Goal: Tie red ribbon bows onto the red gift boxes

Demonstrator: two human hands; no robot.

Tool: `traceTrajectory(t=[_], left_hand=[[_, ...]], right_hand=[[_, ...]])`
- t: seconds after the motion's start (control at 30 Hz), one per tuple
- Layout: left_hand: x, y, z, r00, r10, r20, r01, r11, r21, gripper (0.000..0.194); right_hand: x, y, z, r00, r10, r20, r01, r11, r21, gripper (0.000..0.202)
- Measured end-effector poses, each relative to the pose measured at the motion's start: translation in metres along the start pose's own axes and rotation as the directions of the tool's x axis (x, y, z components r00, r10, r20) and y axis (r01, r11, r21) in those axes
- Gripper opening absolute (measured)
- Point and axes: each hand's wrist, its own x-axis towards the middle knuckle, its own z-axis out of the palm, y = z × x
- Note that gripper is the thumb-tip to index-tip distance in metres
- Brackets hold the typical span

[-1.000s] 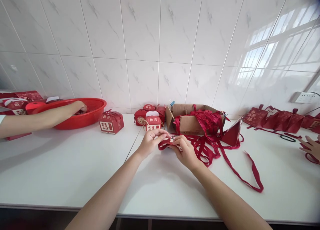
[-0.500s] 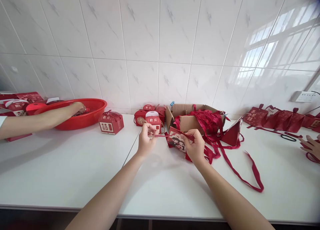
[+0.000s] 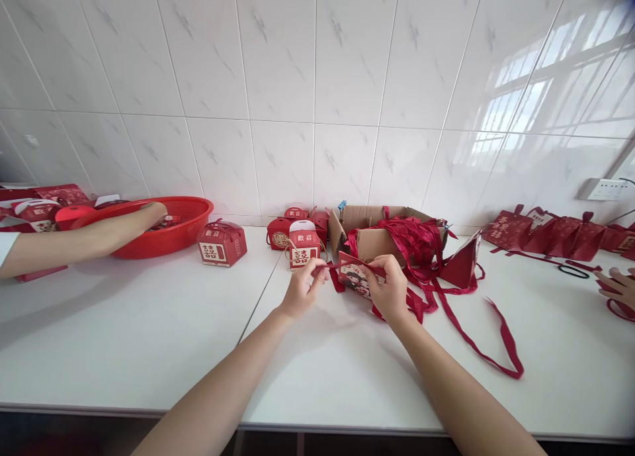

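My left hand (image 3: pixel 305 289) pinches one end of a dark red ribbon (image 3: pixel 335 266). The ribbon runs across to a red candy box (image 3: pixel 353 280) with a printed picture on its front. My right hand (image 3: pixel 389 285) is closed on the top edge of that box and covers its right side. A small part of the ribbon shows by the right fingertips. Behind my left hand stands a red and white box with a handle (image 3: pixel 303 244). The cardboard carton (image 3: pixel 381 244), heaped with dark red ribbons (image 3: pixel 411 234), is just behind my right hand.
At left a co-worker's arm (image 3: pixel 89 244) reaches into a red plastic basket (image 3: pixel 183 231). A red box (image 3: pixel 222 243) stands beside it. Loose ribbon (image 3: pixel 510 357) and a triangular red box (image 3: pixel 459 267) lie right. Another person's hand (image 3: pixel 620 287) is at the right edge, near several boxes (image 3: pixel 550 234).
My left hand has moved right and slightly down, closer to my right hand, uncovering the red and white box's front. The co-worker's arm at left has shifted slightly.
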Motion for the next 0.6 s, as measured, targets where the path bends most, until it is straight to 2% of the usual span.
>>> traceTrajectory(t=[0.1,0.2,0.33,0.43,0.5,0.6], left_hand=[[0.005,0.002,-0.004,0.981,0.097,-0.171,-0.089,0.995,0.05,0.017],[0.009,0.008,-0.009,0.949,0.157,-0.273,-0.147,0.988,0.055,0.015],[0.009,0.02,-0.009,0.937,0.165,-0.308,-0.182,0.983,-0.026,0.017],[0.004,0.028,-0.006,0.946,0.191,-0.261,-0.217,0.974,-0.073,0.018],[0.002,0.03,-0.005,0.96,0.145,-0.24,-0.177,0.977,-0.12,0.017],[0.003,0.029,-0.006,0.95,-0.021,-0.311,-0.036,0.984,-0.176,0.017]], right_hand=[[-0.002,0.0,0.0,0.996,-0.056,0.073,0.055,0.998,0.028,0.011],[-0.003,-0.002,0.0,0.986,-0.091,0.137,0.086,0.995,0.042,0.01],[-0.005,-0.007,0.001,0.977,-0.124,0.173,0.112,0.991,0.078,0.01],[-0.007,-0.011,0.004,0.964,-0.19,0.188,0.173,0.98,0.102,0.011],[-0.01,-0.014,0.006,0.949,-0.239,0.207,0.22,0.969,0.111,0.011],[-0.012,-0.018,0.008,0.928,-0.285,0.24,0.259,0.957,0.133,0.011]])
